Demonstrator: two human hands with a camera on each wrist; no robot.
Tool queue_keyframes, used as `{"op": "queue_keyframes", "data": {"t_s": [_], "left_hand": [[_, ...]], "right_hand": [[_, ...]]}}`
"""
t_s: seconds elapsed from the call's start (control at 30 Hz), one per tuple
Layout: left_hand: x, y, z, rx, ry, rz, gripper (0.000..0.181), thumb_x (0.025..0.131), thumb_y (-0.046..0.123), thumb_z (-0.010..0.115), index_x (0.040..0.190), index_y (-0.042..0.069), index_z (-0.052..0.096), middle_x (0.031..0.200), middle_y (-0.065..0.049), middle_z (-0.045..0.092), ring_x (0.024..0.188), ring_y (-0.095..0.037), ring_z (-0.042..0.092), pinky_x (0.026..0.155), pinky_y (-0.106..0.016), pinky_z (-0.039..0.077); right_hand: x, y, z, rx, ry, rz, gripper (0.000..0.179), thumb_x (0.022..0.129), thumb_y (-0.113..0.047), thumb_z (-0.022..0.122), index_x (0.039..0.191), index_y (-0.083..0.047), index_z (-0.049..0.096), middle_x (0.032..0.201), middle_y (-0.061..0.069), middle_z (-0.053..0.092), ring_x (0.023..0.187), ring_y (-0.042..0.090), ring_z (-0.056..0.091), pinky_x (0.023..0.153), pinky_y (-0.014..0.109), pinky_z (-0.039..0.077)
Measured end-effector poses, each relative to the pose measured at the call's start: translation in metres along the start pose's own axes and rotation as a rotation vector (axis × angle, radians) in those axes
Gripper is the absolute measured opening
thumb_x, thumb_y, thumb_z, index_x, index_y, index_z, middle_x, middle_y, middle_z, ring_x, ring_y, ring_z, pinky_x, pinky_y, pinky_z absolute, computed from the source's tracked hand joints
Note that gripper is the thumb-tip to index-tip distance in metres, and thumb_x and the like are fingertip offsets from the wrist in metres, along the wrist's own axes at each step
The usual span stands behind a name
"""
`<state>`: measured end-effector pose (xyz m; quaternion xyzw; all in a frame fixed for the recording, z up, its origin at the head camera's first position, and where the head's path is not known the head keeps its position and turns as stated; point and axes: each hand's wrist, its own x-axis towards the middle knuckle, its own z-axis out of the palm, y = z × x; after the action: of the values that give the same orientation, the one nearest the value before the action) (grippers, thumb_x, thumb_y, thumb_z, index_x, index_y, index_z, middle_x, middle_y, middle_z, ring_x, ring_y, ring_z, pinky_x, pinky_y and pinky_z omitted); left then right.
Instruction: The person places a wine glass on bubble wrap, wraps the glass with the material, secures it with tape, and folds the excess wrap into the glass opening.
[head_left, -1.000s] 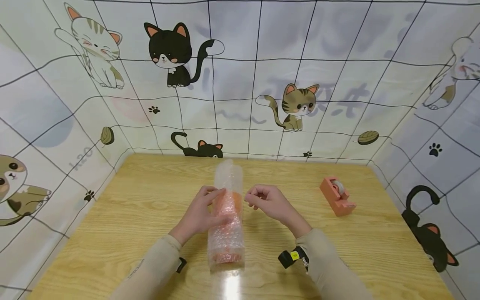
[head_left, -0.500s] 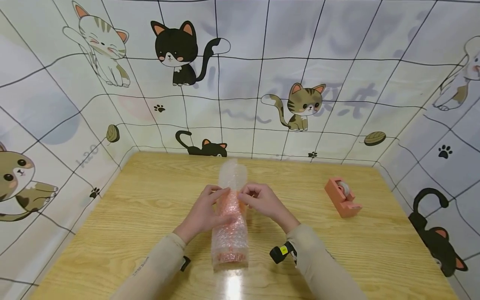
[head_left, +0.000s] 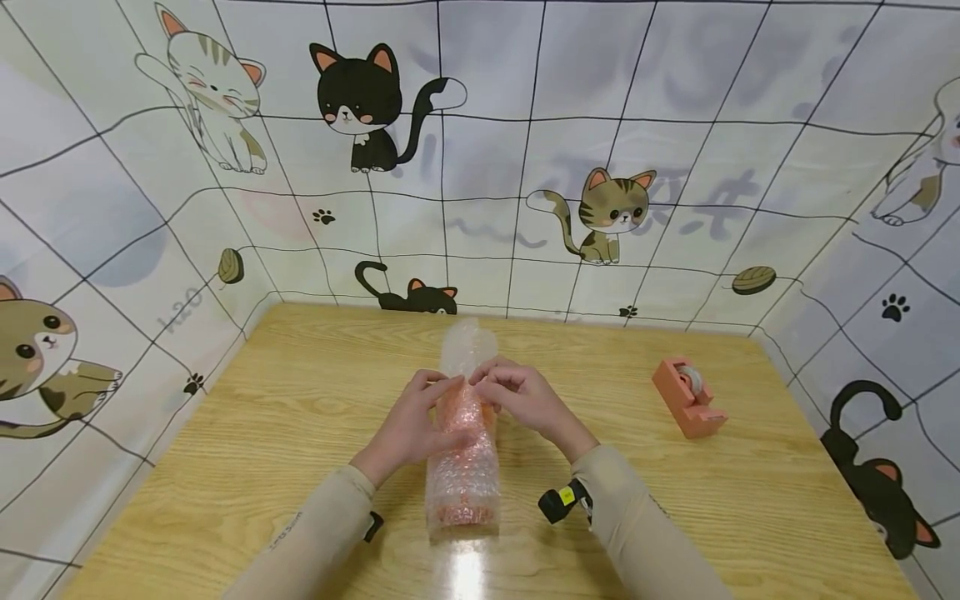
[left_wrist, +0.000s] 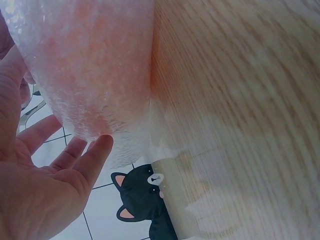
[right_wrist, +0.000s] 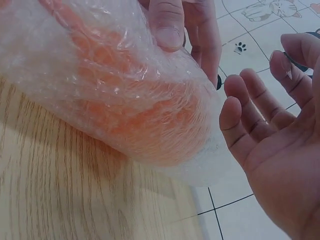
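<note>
A long bubble-wrapped bundle [head_left: 462, 487] lies on the table, pointing away from me, with something orange-pink showing through the clear wrap. My left hand [head_left: 408, 429] holds it from the left, thumb and fingers spread over its upper side. In the left wrist view, that hand's fingertips [left_wrist: 104, 142] are right at the wrap. My right hand [head_left: 528, 404] is at the bundle's right side, thumb and index finger together near the left fingertips. Between them, a small clear piece of tape [right_wrist: 287, 66] shows in the right wrist view. The right hand's other fingers are loosely bent.
An orange-pink tape dispenser [head_left: 684, 404] with a roll in it stands on the right of the wooden table [head_left: 315, 367]. White cloth walls [head_left: 487, 167] printed with cats and grid lines enclose the table's back and sides.
My right hand has moved left, from beside the bundle onto its right side, close to the left fingertips. The left hand keeps its hold; the whole view has shifted slightly.
</note>
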<state>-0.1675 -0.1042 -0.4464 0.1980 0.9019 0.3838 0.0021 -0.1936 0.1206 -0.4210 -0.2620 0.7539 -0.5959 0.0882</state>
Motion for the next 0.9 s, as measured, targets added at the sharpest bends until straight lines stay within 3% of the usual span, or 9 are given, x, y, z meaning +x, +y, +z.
{"op": "queue_keyframes", "data": {"t_s": [0.3,0.6,0.9], "left_hand": [[0.0,0.001,0.001,0.011,0.011,0.016,0.084,0.078,0.031,0.092,0.15,0.01,0.054,0.14,-0.013,0.049,0.116,-0.027,0.057,0.096,-0.046,0.055],[0.0,0.001,0.001,0.009,0.001,-0.005,0.084,0.079,0.034,0.091,0.151,0.013,0.053,0.141,-0.011,0.047,0.118,-0.026,0.057,0.098,-0.043,0.054],[-0.001,0.0,0.0,0.024,0.004,-0.011,0.084,0.079,0.034,0.092,0.151,0.014,0.054,0.141,-0.01,0.048,0.113,-0.025,0.056,0.094,-0.041,0.053]], "right_hand": [[0.004,0.004,0.002,-0.032,0.013,-0.009,0.032,0.1,-0.011,0.065,0.071,0.0,0.055,0.102,0.008,0.058,0.097,0.023,0.053,0.077,0.031,0.046],[0.003,0.011,0.001,0.043,-0.016,0.044,0.034,0.101,-0.009,0.064,0.071,-0.003,0.052,0.095,0.005,0.052,0.088,0.021,0.048,0.071,0.028,0.043],[0.003,0.019,0.0,-0.056,0.009,0.127,0.038,0.1,-0.014,0.068,0.069,-0.004,0.048,0.092,0.005,0.049,0.081,0.021,0.046,0.067,0.03,0.039]]}}
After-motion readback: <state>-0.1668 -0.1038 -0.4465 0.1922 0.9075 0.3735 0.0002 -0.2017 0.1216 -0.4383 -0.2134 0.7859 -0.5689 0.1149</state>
